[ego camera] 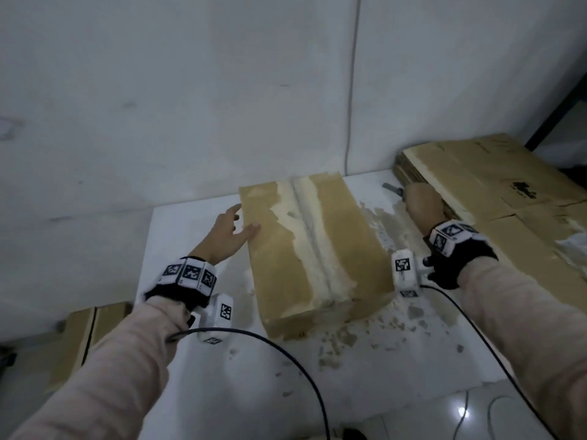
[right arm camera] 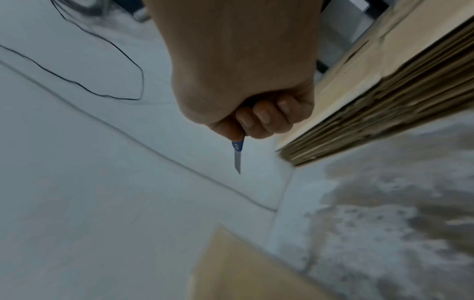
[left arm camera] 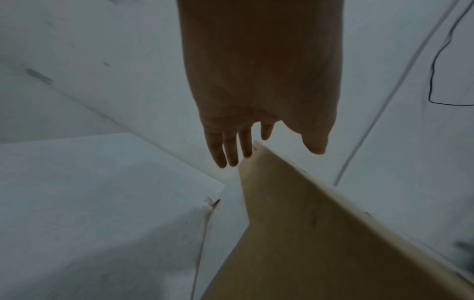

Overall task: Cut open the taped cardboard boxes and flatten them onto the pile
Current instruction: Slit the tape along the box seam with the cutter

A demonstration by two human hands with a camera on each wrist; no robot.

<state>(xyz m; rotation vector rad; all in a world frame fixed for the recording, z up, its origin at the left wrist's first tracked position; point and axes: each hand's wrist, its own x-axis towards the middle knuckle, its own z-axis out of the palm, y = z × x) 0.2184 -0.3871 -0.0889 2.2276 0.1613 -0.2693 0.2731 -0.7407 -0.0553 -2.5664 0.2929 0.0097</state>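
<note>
On the white surface (ego camera: 197, 360), we steady the taped cardboard box (ego camera: 311, 249) with our spread left hand (ego camera: 230, 231), right hand (ego camera: 424, 201) clenching the utility knife (right arm camera: 238, 155), best drawn shallow along the tape seam (ego camera: 313, 236).

Box (ego camera: 311, 249) mid-table (ego camera: 197, 242), flattened pile (ego camera: 495, 192) to its right against the wall (ego camera: 190, 90), another box (ego camera: 92, 325) lower left

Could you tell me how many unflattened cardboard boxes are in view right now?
2: one taped box on the floor between the hands, and another box at the left edge, only partly visible. More may be out of frame.
</note>
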